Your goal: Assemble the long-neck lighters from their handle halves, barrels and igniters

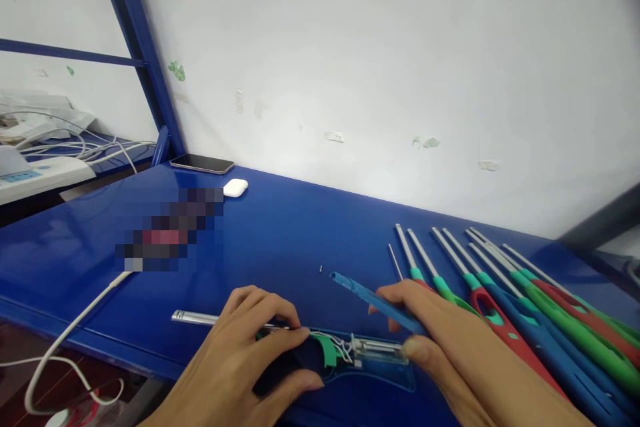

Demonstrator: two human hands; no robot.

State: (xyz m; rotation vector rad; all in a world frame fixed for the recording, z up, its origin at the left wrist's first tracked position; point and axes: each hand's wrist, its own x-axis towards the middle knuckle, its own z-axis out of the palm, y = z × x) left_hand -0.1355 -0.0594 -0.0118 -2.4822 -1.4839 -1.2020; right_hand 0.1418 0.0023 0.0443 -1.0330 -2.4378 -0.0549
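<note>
An opened long-nosed lighter [345, 353] lies on the blue table [280, 240] near its front edge, with its metal tube pointing left, a green trigger, white wires and a clear fuel tank showing. My left hand [250, 360] presses down on its left part, fingers curled over the body. My right hand [450, 340] holds a thin blue tool [373, 300] pinched between the fingers, its tip raised toward the left above the lighter.
A row of several finished lighters [505, 300] with red, green and blue handles lies to the right. A phone [201, 163] and a white earbud case [235, 187] sit at the back by the wall. A white cable [75, 327] hangs off the left front edge.
</note>
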